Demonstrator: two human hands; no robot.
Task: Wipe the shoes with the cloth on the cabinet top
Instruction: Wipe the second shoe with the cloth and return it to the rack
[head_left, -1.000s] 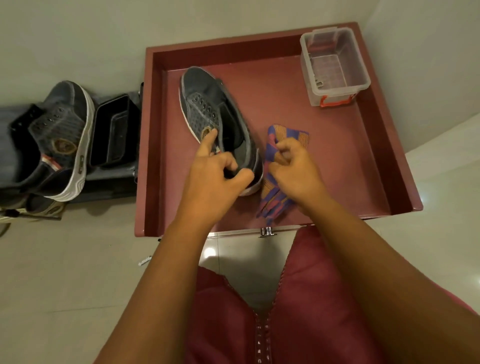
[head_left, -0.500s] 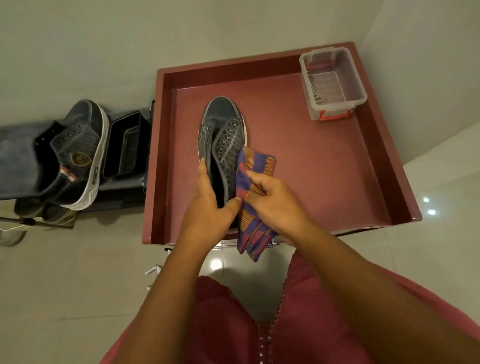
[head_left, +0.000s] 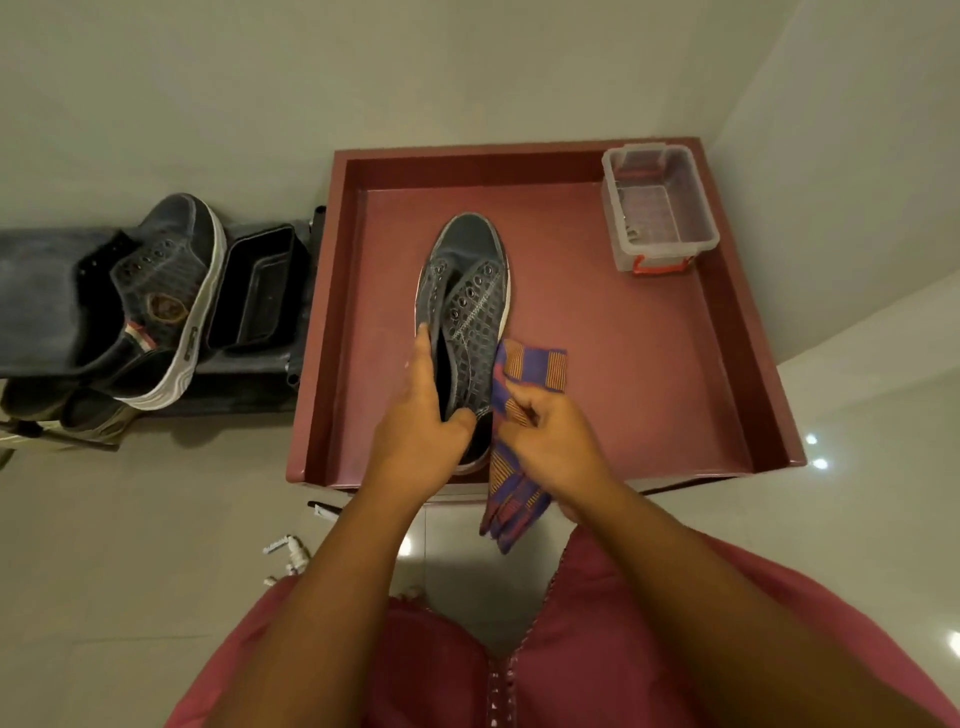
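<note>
A dark grey sneaker (head_left: 467, 291) with a white sole rests on the maroon cabinet top (head_left: 623, 374), toe pointing away from me. My left hand (head_left: 423, 431) grips its heel end, thumb inside the opening. My right hand (head_left: 550, 441) holds a purple and orange striped cloth (head_left: 530, 364) against the shoe's right side; the cloth's loose end hangs over the cabinet's front edge. A second, matching sneaker (head_left: 156, 301) lies on a low dark shelf to the left.
A clear plastic box (head_left: 660, 208) with a red latch stands in the cabinet top's far right corner. A black tray (head_left: 260, 291) sits next to the second sneaker. Raised rims border the cabinet top. Small white bits lie on the tiled floor (head_left: 130, 545).
The shoe has been turned from lying tilted to straight with its toe pointing away. My right hand brought the cloth from the cabinet surface up against the shoe's right side.
</note>
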